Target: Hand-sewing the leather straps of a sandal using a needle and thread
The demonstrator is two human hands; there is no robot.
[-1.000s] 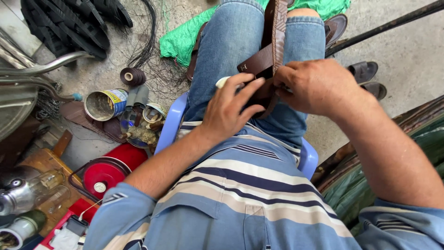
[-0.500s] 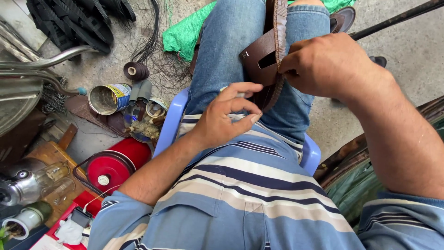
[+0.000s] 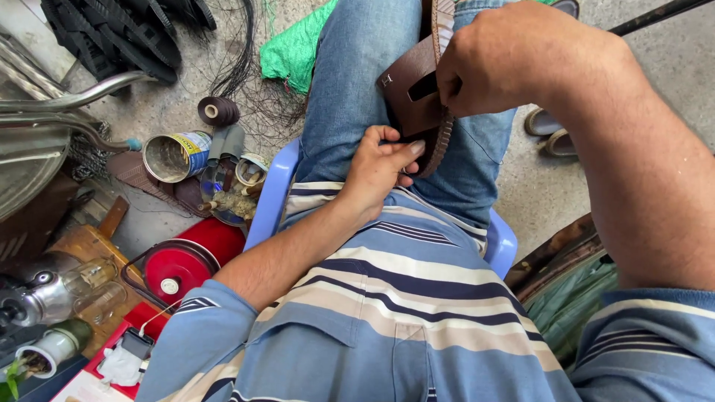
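Two hands meet over one piece of work here, and I'll read across from the left. On the floor at the left lie an open tin can, a spool of dark thread just above it and a red round lid nearer to me. All three sit well apart from the hands. Next comes the rim of the blue plastic stool the person sits on.

The left hand lies on the lap with its fingers curled in. The thumb tip reaches the lower edge of the brown leather piece. I cannot tell whether that hand is really gripping the leather or only steadying it from below.

The leather piece stands nearly on edge between the knees, against the jeans. A ribbed strip runs along its right side, and there is a small metal fitting at its upper left. The right hand is closed tight at the upper part, fingertips pinched onto the leather beside a dark slot. What the fingertips work on is hidden by the knuckles.

As I judge it, the step in hand is close work at that upper edge, with the piece braced on the lap. Any further move calls for the lower hand to keep the leather from twisting while the pinch above stays firm. Beyond the right knee, a pair of sandals rests on the concrete.
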